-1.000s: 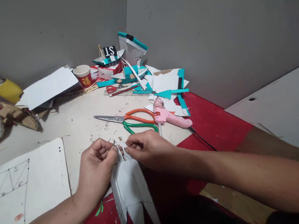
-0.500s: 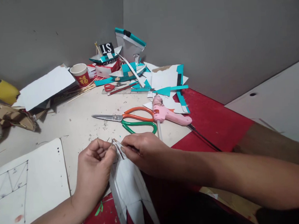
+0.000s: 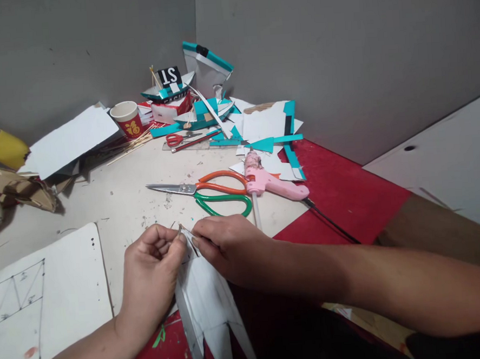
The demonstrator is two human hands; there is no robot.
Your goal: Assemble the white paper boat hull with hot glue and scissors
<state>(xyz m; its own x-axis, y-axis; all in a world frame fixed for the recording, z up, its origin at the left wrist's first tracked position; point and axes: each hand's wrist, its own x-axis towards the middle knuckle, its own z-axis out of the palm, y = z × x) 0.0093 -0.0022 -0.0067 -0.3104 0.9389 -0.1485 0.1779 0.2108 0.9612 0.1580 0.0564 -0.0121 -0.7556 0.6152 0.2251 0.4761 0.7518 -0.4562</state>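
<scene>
A white cut cardboard piece (image 3: 204, 290) with pointed flaps stretches toward me from between my hands. My left hand (image 3: 153, 260) pinches its narrow far tip between thumb and forefinger. On the other side of that tip, my right hand (image 3: 223, 248) is closed with its fingertips at the cardboard edge; most of its fingers are hidden from view. Just beyond the hands lie large scissors (image 3: 183, 189) with one orange and one green handle. A pink hot glue gun (image 3: 264, 179) rests against their handles, its glue stick pointing toward me.
A notebook page (image 3: 67, 287) with a drawn frame lies at left. Farther back stand a red paper cup (image 3: 128, 120), small cardboard boats (image 3: 203, 115), teal-and-white scraps (image 3: 265, 125) and a yellow bottle (image 3: 4, 148). The glue gun's black cord (image 3: 334, 222) runs right.
The view has shifted very slightly. My right hand has turned a little at the cardboard's tip, while my left hand keeps its pinch. The scissors and glue gun stay in place.
</scene>
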